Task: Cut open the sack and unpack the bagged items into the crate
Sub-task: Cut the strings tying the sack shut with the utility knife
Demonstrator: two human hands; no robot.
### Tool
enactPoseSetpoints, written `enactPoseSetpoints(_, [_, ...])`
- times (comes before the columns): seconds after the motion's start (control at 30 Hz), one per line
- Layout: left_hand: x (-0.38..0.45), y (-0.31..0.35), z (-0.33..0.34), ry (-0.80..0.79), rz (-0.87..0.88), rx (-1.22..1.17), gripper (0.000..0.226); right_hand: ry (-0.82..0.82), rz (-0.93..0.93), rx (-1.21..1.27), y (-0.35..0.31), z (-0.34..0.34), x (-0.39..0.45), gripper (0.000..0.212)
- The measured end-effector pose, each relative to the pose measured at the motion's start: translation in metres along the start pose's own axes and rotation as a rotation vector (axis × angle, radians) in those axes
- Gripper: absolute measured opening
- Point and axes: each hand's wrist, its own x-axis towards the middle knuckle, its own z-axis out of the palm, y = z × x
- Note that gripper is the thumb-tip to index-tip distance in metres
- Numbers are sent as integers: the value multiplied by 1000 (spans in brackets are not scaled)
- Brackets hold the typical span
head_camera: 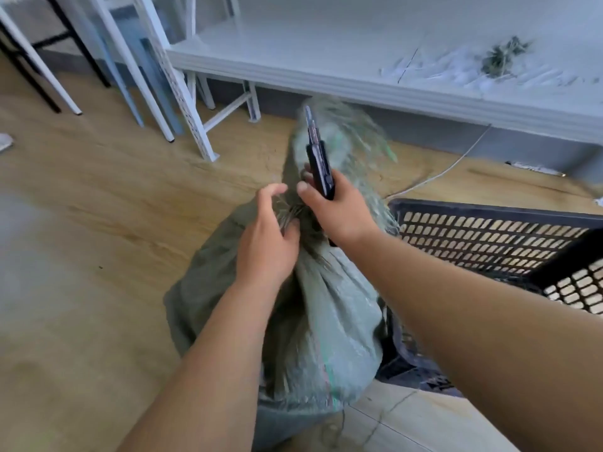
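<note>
- Cutting the sack (326, 308) open is the step in hand: it stands on the wood floor (98, 197), tied shut at a bunched neck, with nothing unpacked yet.
- Sack position: middle of the view, near the person, its right side touching the black crate (489, 236), which sits to the right on the floor.
- Above the tie the loose sack top fans out toward the far side, frayed and blurred.
- Right hand (339, 210) has its grip closed around a dark knife (318, 151), thumb along the handle, the tool pointing up and away, just over the neck. Whether a blade is out is too blurred to tell.
- Left hand (270, 243) rests on the sack at the neck, fingers (277, 190) spread and loose; its grip is open, steadying and not clamping, though the thumb side is hidden.
- White desk (359, 76) stands beyond, carrying a tuft of green fibre (504, 57) and pale scraps, which are not part of this step.
- Next move, as I judge it: bring the edge down to the tie at the neck, with the left hand pinching the bunch taut and its fingers clear of the cut line.
- Risk: the two hands are very near each other, so a slip could reach the left fingers or slice the bagged items inside.
</note>
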Motion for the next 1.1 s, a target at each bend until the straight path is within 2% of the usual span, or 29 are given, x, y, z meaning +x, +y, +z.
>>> enactPoseSetpoints(0.1, [-18,-8,-3,-41,61,-84,43,-172,36,138,-22,13,25,27])
enactPoseSetpoints(0.17, [-17,-21,-5,-73,-44,-118,38,-218,92,82,-24,19,37,26])
enactPoseSetpoints(0.23, [-6,-32,-8,-94,-147,-87,41,-136,130,-13,-16,26,41,26])
enactPoseSetpoints(0.33, [2,-36,-14,-61,-138,-44,48,121,99,-108,-5,36,31,19])
enactPoseSetpoints(0.37, [3,-36,-15,-60,-131,-44,49,150,78,-137,0,38,24,16])
enactPoseSetpoints(0.43, [7,-41,-15,-79,-132,-51,51,117,76,-141,9,41,9,8])
enactPoseSetpoints(0.57, [9,-45,-14,-98,-136,-62,54,107,139,-106,22,46,1,10])
enactPoseSetpoints(0.73, [4,-43,-20,-138,-72,-71,57,93,278,-38,22,48,8,30])
enactPoseSetpoints(0.8, [6,-43,-27,-202,-106,-91,54,96,276,-17,20,47,10,21])
enactPoseSetpoints(0.83, [6,-43,-31,-193,-137,-85,49,107,278,-11,19,47,10,17])
enactPoseSetpoints(0.87, [5,-42,-35,-105,-139,-37,42,113,278,-5,18,46,10,15])
enactPoseSetpoints(0.93, [4,-37,-45,248,42,130,20,95,279,8,17,45,8,15])
enactPoseSetpoints(0.97, [4,-33,-48,348,173,141,12,75,274,11,16,45,7,16])
enactPoseSetpoints(1.0, [5,-31,-49,354,276,114,14,53,260,15,15,44,6,17])
enactPoseSetpoints(1.03, [5,-31,-49,284,325,75,18,30,238,21,14,43,5,19])
enactPoseSetpoints(1.1, [5,-34,-45,108,293,47,24,-7,191,37,13,39,3,21])
